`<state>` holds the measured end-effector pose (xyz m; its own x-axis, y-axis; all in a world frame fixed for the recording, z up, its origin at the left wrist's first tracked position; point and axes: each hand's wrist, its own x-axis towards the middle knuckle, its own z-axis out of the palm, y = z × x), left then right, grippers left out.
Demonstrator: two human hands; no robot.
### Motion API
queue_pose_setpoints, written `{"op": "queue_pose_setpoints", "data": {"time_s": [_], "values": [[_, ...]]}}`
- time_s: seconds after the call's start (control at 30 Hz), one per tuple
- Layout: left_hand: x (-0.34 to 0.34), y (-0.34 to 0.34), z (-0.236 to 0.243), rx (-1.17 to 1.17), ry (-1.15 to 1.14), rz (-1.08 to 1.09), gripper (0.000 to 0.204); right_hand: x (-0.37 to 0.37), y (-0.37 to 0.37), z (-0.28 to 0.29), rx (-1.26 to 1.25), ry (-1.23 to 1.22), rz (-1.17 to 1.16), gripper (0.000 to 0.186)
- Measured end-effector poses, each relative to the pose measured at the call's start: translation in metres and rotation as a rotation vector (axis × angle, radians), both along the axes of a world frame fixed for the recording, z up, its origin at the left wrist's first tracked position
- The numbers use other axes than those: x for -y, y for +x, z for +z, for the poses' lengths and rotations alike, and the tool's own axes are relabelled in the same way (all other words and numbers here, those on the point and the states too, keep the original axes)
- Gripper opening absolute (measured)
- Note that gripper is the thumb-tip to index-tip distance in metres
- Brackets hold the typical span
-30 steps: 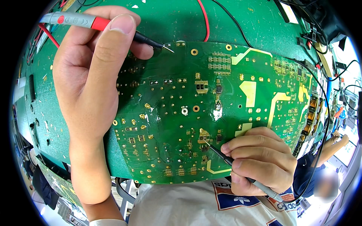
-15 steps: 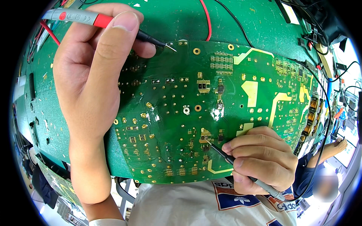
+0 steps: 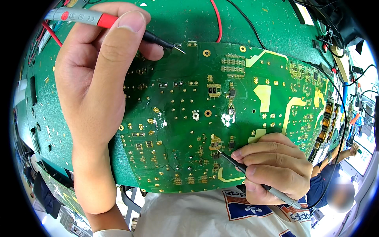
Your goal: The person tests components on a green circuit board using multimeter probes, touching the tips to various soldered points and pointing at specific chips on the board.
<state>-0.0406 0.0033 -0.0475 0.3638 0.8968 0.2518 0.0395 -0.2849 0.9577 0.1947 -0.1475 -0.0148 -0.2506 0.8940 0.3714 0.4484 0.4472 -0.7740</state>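
Observation:
A large green circuit board (image 3: 181, 126) lies before me, dotted with solder points, gold pads and small parts. My left hand (image 3: 100, 67) is closed on a red and grey test probe (image 3: 83, 16). That probe's bare metal tip hangs over the board's far edge; whether it touches cannot be told. My right hand (image 3: 276, 166) pinches a black and grey test probe (image 3: 237, 164) low over the board's near part. Its tip points at a small gold-padded component (image 3: 215, 143) and appears to meet its lower edge.
The board rests on a scuffed green mat (image 3: 177, 19). A red lead (image 3: 216, 19) and a black lead (image 3: 248, 23) run beyond its far edge. Another circuit board (image 3: 59, 189) shows at the lower left. At the right sits another person in a dark sleeve (image 3: 323, 179).
The right probe's tip has shifted very slightly, staying by the same component. The board has edged a little to the right. The other person's arm at right has moved.

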Motion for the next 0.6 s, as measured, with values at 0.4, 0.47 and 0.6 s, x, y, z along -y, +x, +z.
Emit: {"op": "queue_pose_setpoints", "data": {"time_s": [0.4, 0.47, 0.6], "values": [[0.0008, 0.0008, 0.0016, -0.017, 0.001, 0.018, 0.025, -0.0006, 0.0003, -0.0025, 0.013, 0.049, 0.011, 0.015], [0.0008, 0.0004, 0.0009, -0.016, 0.002, 0.015, 0.025, -0.0007, 0.0003, -0.0029, 0.019, 0.052, 0.010, 0.015], [0.0002, 0.0002, 0.0000, -0.002, 0.006, 0.001, 0.024, -0.0004, -0.0001, -0.0012, 0.023, 0.037, 0.000, 0.015]]}}
